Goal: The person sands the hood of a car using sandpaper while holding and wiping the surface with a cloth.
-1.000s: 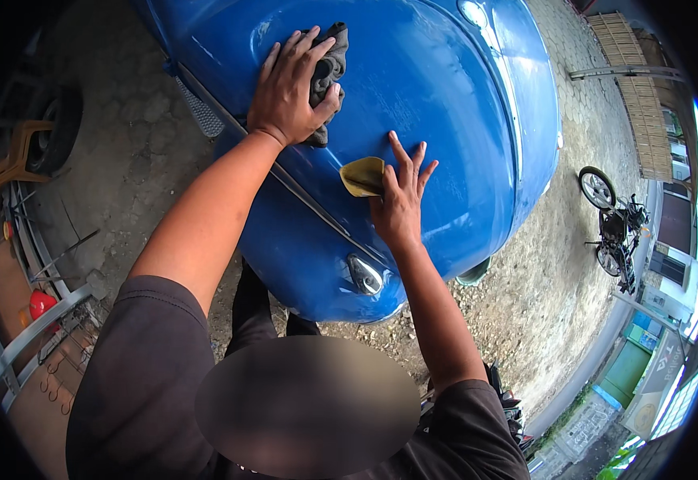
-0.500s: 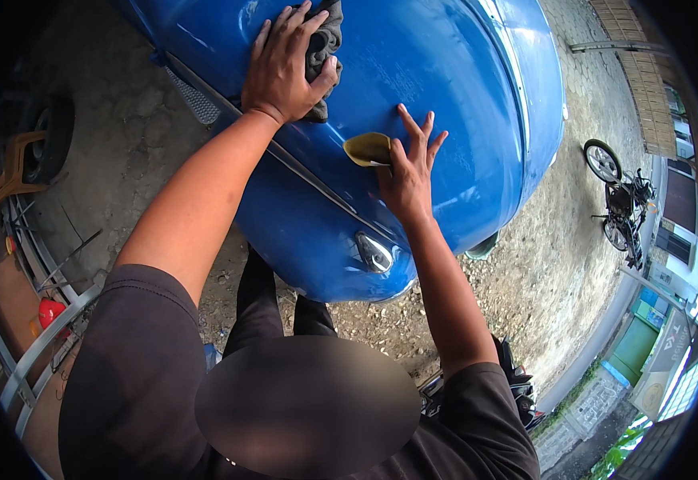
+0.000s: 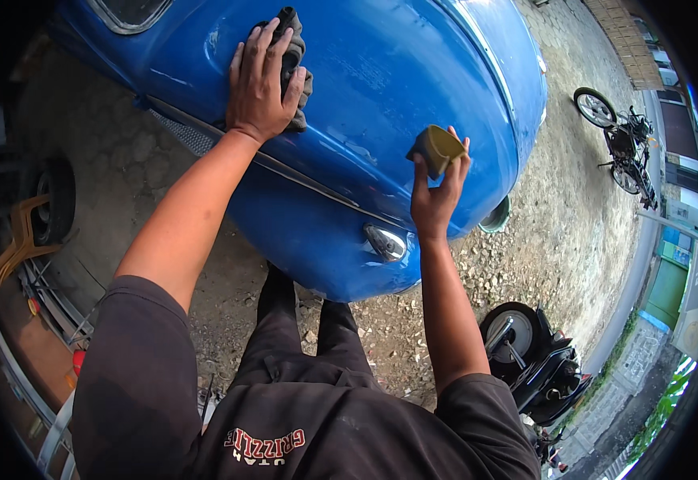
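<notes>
Under my left hand (image 3: pixel 257 96) is a bunched dark grey cloth (image 3: pixel 298 114), held against the blue painted body of a rounded car (image 3: pixel 357 112). My fingers lie along the cloth and the thumb rests at its right side. My right hand (image 3: pixel 437 206) is raised off the paint, pinching a curled piece of sandpaper (image 3: pixel 445 146) between thumb and fingers. The sandpaper is dark grey on one face and olive yellow on the other. Faint pale marks show on the panel between my hands.
A chrome lamp (image 3: pixel 386 242) sits on the fender below my right hand. One motorcycle (image 3: pixel 531 360) stands close at right, another (image 3: pixel 625 152) farther off. A green bucket (image 3: pixel 495 218) is by the car. At left are a tyre (image 3: pixel 61 202) and an orange-brown chair (image 3: pixel 22 238).
My right hand has lifted off the panel and moved right with the sandpaper, which now points upward. The left hand remains on the cloth. The view has shifted, showing more of my legs.
</notes>
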